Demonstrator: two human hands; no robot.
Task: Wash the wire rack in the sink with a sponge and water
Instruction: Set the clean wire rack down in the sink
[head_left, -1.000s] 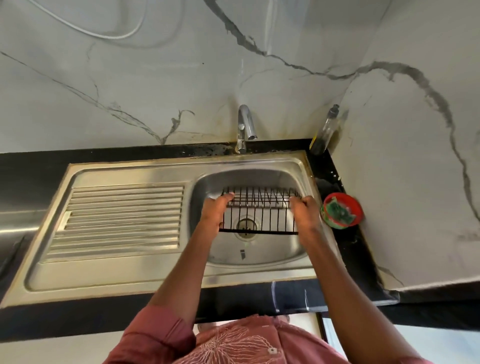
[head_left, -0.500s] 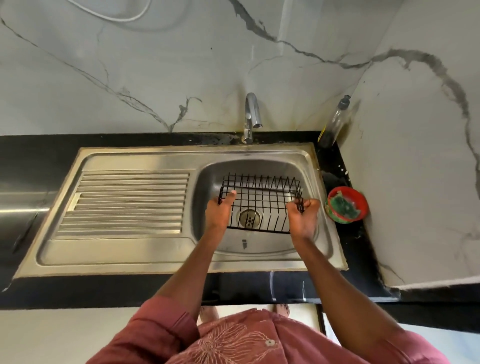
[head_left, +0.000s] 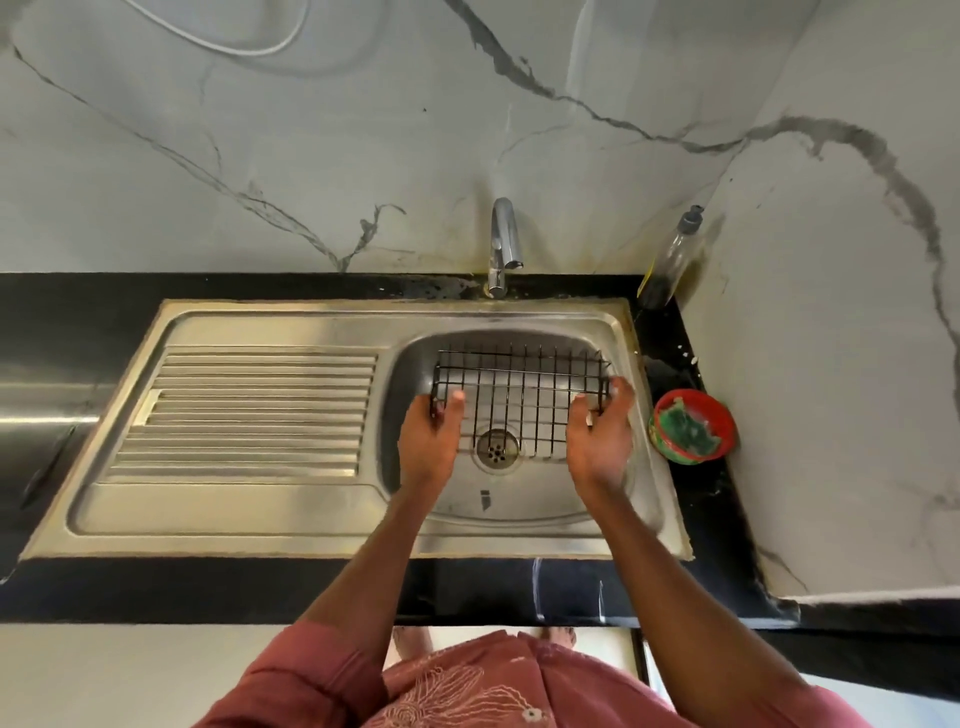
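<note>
Since the earlier frame the rack (head_left: 519, 400) has come lower into the sink (head_left: 644, 499), and it now lies nearly flat above the drain (head_left: 497, 449), where before it was tipped up toward the tap (head_left: 503, 244). Left hand (head_left: 434, 441): grip closed on the rack's left end wire, thumb over the top. Right hand (head_left: 597, 441): fingers curled round the right end wire, thumb alongside. Whether the rack already rests on the basin floor cannot be told.

Handling, as judged: a thin black wire grid with upturned ends, so light and stiff; it should not bend under a scrub, though single wires may spring a little. The coating looks glossy and will likely turn slippery once wet and soapy. The two short ends, where the wire folds upward, offer the surest hold, as the hands show. For scrubbing, one hand on an end should steady it while the other works the sponge (head_left: 693, 434).

The sponge, green, sits in a red bowl (head_left: 675, 452) on the table (head_left: 691, 343) just right of the sink. A bottle (head_left: 670, 265) stands in the back corner. No water runs from the tap. Washing is not yet begun.
</note>
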